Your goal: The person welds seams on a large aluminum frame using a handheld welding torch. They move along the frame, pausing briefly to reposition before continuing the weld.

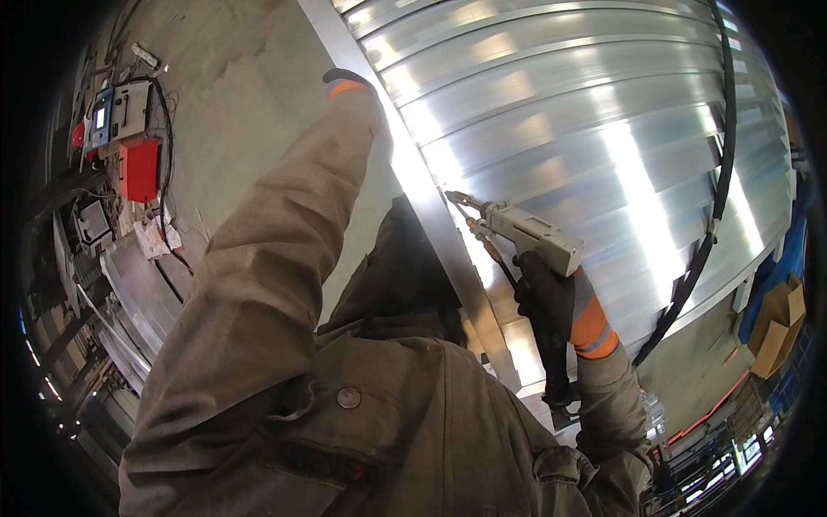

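Observation:
My right hand, in a black glove with an orange and grey cuff, is wrapped round the grip of a handheld welding gun. The gun has a boxy light-grey body, and its narrow nozzle points at the seam beside the long edge rail of a large shiny ribbed metal panel. A thin feed line with a brass-coloured fitting runs under the nozzle. Farther up the same rail, my left hand rests at its outer side, gloved in black with an orange cuff. Its fingers are hidden.
A thick black cable crosses the panel on the right. On the floor at left stand a machine with a lit screen and a red box. An open cardboard box lies at far right, near a red strip.

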Action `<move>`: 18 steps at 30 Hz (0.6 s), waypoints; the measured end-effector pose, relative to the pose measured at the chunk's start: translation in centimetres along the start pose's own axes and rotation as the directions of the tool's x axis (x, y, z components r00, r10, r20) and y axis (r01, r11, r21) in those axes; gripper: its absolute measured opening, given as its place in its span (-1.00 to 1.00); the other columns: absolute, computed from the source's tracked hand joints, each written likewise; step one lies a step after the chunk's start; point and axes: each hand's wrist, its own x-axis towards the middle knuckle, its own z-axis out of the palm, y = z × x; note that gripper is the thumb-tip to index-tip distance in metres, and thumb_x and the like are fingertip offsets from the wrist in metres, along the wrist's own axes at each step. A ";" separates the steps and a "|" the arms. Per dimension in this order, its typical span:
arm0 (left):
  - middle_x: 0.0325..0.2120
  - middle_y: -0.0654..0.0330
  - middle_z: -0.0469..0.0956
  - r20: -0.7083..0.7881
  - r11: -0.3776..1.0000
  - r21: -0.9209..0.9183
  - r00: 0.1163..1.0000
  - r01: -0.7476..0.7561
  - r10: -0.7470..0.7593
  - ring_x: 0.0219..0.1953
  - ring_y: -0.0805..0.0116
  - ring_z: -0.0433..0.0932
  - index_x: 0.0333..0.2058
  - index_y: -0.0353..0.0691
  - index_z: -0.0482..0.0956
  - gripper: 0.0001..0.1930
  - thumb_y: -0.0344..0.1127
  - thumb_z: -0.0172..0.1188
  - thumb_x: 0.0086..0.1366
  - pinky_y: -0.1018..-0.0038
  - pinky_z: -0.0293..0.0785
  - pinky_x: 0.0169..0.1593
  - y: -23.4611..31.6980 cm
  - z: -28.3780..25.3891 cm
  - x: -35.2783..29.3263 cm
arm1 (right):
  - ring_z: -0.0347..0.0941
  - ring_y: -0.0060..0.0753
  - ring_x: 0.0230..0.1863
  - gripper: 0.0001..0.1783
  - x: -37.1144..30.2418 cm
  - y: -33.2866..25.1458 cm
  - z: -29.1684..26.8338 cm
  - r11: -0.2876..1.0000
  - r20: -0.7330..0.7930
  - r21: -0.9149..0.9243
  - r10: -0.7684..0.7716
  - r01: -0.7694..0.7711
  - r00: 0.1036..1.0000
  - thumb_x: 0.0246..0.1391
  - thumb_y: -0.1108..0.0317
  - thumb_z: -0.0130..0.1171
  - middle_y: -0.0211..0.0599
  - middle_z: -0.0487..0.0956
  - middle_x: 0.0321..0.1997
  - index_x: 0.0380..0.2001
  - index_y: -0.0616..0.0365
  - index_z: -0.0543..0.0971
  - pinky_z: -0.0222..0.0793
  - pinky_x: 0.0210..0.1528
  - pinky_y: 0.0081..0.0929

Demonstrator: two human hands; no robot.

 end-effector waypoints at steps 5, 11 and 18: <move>0.11 0.27 0.74 0.058 0.992 0.111 0.997 -0.054 0.048 0.12 0.22 0.71 0.12 0.06 0.77 -0.69 -0.23 0.14 0.53 0.23 0.61 0.09 -1.3 -6.4 -4.8 | 0.58 -0.48 -0.45 -0.52 0.5 -0.2 0.0 0.999 0.017 -0.006 -0.032 0.032 0.999 0.43 0.00 0.32 -0.34 0.59 -0.41 0.02 0.28 0.61 0.50 -0.47 -0.44; 0.11 0.25 0.74 0.077 0.991 0.131 0.997 -0.003 -0.007 0.12 0.25 0.71 0.12 0.05 0.76 -0.69 -0.25 0.12 0.54 0.24 0.62 0.08 -2.5 -10.2 -7.7 | 0.59 -0.53 -0.45 -0.54 0.6 -0.6 0.1 0.998 0.010 -0.047 -0.042 0.042 0.999 0.44 0.03 0.28 -0.37 0.59 -0.43 0.02 0.28 0.63 0.53 -0.47 -0.44; 0.01 0.21 0.74 0.001 0.978 0.205 0.999 0.040 -0.041 0.00 0.24 0.71 0.03 -0.05 0.77 -0.70 -0.26 0.05 0.57 0.23 0.64 0.02 -2.1 -8.2 -5.9 | 0.61 -0.45 -0.48 -0.55 0.7 -1.4 -0.1 0.996 0.021 -0.083 -0.017 0.019 1.000 0.44 0.03 0.28 -0.28 0.63 -0.45 -0.02 0.27 0.60 0.55 -0.47 -0.43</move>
